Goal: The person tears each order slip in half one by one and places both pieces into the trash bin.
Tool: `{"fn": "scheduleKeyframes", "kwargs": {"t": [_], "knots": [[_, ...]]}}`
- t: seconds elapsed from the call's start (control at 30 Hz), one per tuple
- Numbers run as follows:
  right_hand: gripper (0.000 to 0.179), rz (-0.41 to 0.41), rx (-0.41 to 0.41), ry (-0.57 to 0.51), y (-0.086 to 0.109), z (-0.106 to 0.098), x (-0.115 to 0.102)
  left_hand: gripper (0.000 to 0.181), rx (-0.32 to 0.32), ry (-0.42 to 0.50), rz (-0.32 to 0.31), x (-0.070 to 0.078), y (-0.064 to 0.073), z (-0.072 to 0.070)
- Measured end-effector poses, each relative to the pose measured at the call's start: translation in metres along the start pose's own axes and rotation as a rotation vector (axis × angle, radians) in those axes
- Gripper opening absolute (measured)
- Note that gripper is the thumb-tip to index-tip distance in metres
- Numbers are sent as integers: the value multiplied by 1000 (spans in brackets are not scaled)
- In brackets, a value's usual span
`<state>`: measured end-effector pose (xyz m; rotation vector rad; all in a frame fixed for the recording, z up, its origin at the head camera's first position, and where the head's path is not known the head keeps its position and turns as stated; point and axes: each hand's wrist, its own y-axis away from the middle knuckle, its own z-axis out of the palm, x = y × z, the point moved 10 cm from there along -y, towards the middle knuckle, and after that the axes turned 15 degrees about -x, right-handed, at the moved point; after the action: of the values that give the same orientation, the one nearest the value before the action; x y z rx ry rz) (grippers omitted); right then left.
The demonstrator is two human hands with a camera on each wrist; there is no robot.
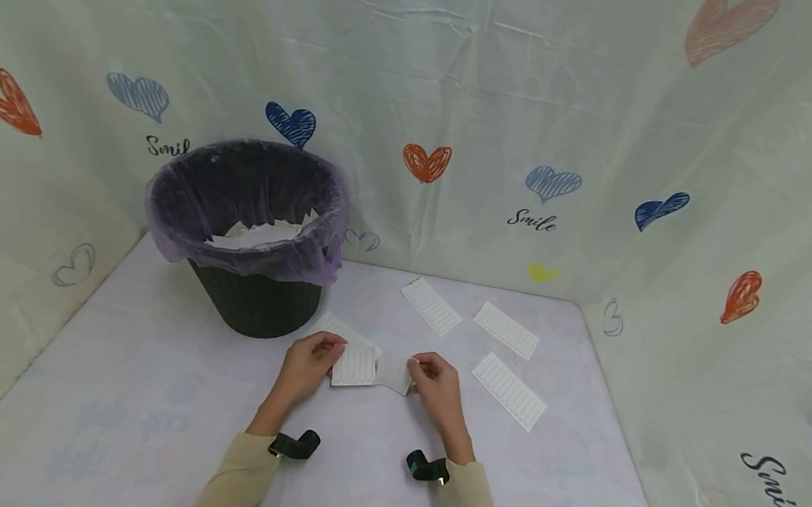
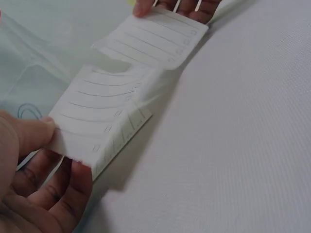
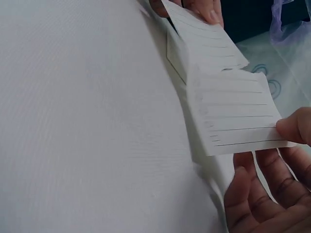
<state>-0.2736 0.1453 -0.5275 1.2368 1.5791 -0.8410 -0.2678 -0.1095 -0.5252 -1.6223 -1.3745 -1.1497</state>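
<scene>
Beige sleeves (image 1: 233,484) frame a white, dark-ruled paper strip (image 1: 355,368) spanning the gap between two hands above a white tabletop (image 1: 147,400), its long axis running left to right. A person's left hand (image 1: 305,369) pinches the left end between thumb and fingers; the right hand (image 1: 437,389) pinches the right. A tear gapes mid-strip on the far side, while the two parts appear to meet along the near edge. Partly hidden just beyond, another ruled strip (image 1: 343,328) appears to lie flat. Three loose white strips (image 1: 508,391) rest farther right. Far left, nearer the left hand, stands a round black bin (image 1: 260,305), its raised rim, wrapped in translucent purple plastic liner (image 1: 335,231), separating the hands from white paper scraps (image 1: 262,236) inside.
</scene>
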Motion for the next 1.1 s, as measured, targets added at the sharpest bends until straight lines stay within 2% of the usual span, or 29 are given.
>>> {"fn": "scheduleKeyframes", "kwargs": {"t": [0.13, 0.37, 0.6, 1.1], "knots": [[13, 20, 21, 17, -5, 1, 3, 17, 33, -2, 18, 0, -3, 0], [15, 41, 48, 5, -9, -2, 6, 17, 49, 0, -2, -6, -6, 0], [17, 72, 35, -20, -10, -2, 13, 17, 23, 99, -10, -12, -4, 1], [18, 101, 21, -42, -10, -4, 22, 16, 35, 103, -54, -22, -5, 1]]}}
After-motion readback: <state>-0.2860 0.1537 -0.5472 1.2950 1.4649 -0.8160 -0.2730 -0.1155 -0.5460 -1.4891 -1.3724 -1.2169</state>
